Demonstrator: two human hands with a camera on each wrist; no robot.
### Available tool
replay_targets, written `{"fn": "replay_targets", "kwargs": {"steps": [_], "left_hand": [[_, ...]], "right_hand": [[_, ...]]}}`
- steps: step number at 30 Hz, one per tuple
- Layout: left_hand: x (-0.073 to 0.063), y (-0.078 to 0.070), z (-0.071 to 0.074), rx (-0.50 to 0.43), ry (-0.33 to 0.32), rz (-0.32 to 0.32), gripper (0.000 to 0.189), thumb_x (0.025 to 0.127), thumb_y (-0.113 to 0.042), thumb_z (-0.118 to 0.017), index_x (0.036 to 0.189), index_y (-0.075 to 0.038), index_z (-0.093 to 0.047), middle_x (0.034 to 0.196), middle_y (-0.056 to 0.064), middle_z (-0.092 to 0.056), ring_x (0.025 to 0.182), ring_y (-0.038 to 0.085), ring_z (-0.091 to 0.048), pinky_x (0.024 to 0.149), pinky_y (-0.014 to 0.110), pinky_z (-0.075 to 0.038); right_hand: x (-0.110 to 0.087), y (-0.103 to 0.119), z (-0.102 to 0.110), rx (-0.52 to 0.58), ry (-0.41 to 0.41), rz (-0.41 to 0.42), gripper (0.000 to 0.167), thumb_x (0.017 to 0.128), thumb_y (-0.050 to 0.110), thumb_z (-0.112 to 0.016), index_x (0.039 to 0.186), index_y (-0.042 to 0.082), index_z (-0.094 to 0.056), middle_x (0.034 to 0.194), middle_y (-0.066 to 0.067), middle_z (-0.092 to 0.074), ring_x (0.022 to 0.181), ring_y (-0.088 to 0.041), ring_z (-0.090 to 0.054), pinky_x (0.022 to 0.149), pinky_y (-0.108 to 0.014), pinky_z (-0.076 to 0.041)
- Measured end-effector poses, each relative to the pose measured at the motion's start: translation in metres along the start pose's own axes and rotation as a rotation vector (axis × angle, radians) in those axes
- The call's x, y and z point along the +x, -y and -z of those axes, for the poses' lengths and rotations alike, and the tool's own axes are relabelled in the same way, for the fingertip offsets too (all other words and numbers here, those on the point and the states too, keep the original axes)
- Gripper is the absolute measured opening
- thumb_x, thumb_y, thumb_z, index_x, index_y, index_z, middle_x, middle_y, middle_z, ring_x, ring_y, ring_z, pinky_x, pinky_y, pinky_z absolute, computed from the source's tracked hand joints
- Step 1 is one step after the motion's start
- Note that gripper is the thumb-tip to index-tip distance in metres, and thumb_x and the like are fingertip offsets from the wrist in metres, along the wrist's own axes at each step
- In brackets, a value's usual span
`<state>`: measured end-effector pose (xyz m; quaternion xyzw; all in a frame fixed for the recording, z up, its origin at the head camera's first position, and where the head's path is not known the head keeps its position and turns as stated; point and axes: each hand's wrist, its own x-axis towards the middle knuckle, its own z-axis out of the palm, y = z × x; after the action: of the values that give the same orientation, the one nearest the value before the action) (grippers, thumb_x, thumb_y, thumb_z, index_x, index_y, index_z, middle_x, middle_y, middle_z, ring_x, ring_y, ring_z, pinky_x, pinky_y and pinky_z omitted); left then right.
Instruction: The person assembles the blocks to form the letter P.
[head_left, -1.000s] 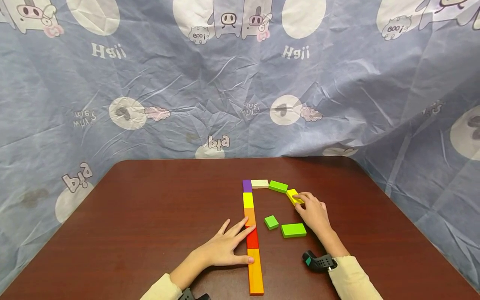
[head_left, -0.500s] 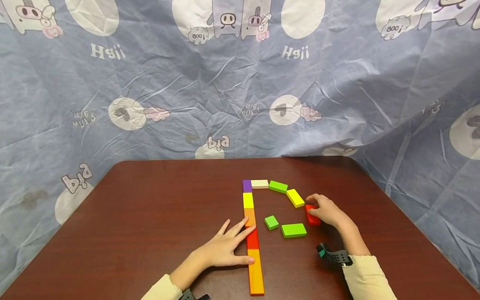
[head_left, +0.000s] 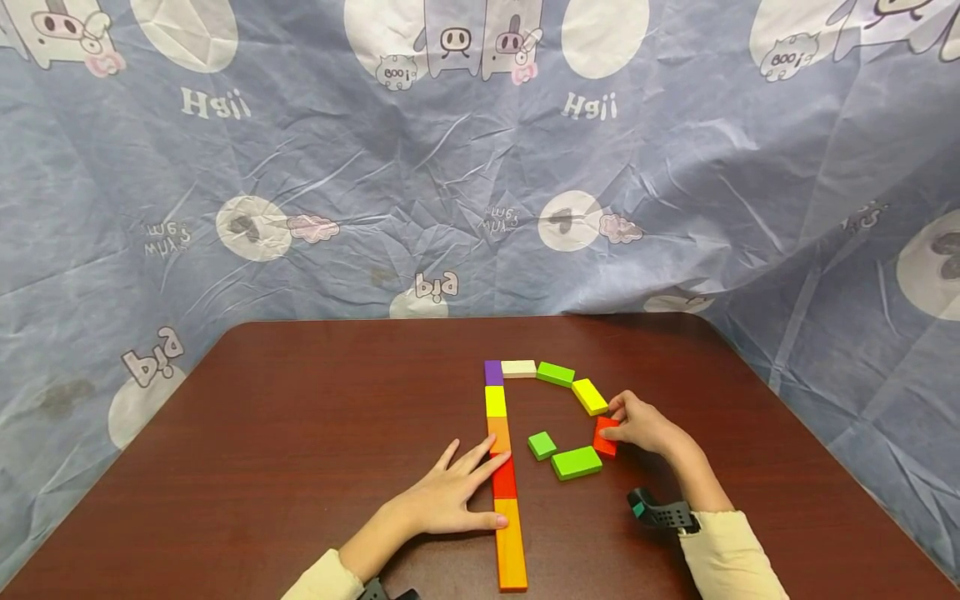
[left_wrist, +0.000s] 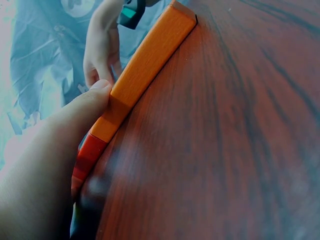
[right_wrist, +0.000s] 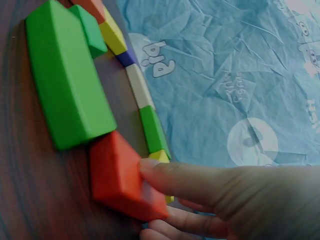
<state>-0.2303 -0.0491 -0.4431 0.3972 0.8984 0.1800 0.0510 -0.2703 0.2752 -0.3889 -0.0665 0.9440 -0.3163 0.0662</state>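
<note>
My right hand (head_left: 647, 427) pinches a red block (head_left: 606, 437) between thumb and fingers on the right side of a curve of blocks. In the right wrist view, that red block (right_wrist: 117, 175) meets the end of a long green block (right_wrist: 67, 80). A small green block (head_left: 542, 446) lies left of the long one. My left hand (head_left: 442, 500) rests with fingers spread over a straight column of blocks. Its fingertips touch the orange block (head_left: 498, 429) and a second red block (head_left: 504, 478); the thumb lies at the long orange-yellow block (head_left: 512, 550).
At the column's top are a yellow block (head_left: 495, 402) and a purple block (head_left: 492, 372). From there a cream block (head_left: 519, 369), another green block (head_left: 555, 374) and a tilted yellow block (head_left: 590, 397) curve right. Brown table (head_left: 337, 400) surrounds them; a printed curtain (head_left: 360, 183) hangs behind.
My right hand has left the tilted yellow block, taken hold of the red block and brought it left. The long green block has shifted slightly left and turned. My left hand stays put.
</note>
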Motion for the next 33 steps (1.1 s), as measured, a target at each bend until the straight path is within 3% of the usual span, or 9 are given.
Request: {"fn": "replay_targets", "kwargs": {"steps": [11, 33], "left_hand": [[0.0001, 0.0008, 0.0, -0.002, 0.006, 0.005, 0.081, 0.082, -0.07, -0.038, 0.147, -0.029, -0.012, 0.155, 0.0, -0.002, 0.141, 0.015, -0.015, 0.113, 0.053, -0.003], [0.0003, 0.0012, -0.0014, -0.004, 0.001, 0.003, 0.081, 0.082, -0.07, -0.039, 0.147, -0.029, -0.013, 0.155, 0.001, -0.004, 0.141, 0.015, -0.016, 0.112, 0.053, -0.004]], "right_hand": [[0.0036, 0.0036, -0.0086, 0.013, -0.021, -0.055, 0.054, 0.079, 0.02, -0.069, 0.111, -0.005, -0.033, 0.088, -0.016, -0.053, 0.073, -0.021, -0.049, 0.063, -0.026, -0.038], [0.0067, 0.0008, -0.0083, 0.051, -0.041, -0.017, 0.057, 0.08, 0.016, -0.068, 0.118, -0.005, -0.031, 0.098, -0.023, -0.055, 0.081, -0.025, -0.054, 0.067, -0.029, -0.043]]}}
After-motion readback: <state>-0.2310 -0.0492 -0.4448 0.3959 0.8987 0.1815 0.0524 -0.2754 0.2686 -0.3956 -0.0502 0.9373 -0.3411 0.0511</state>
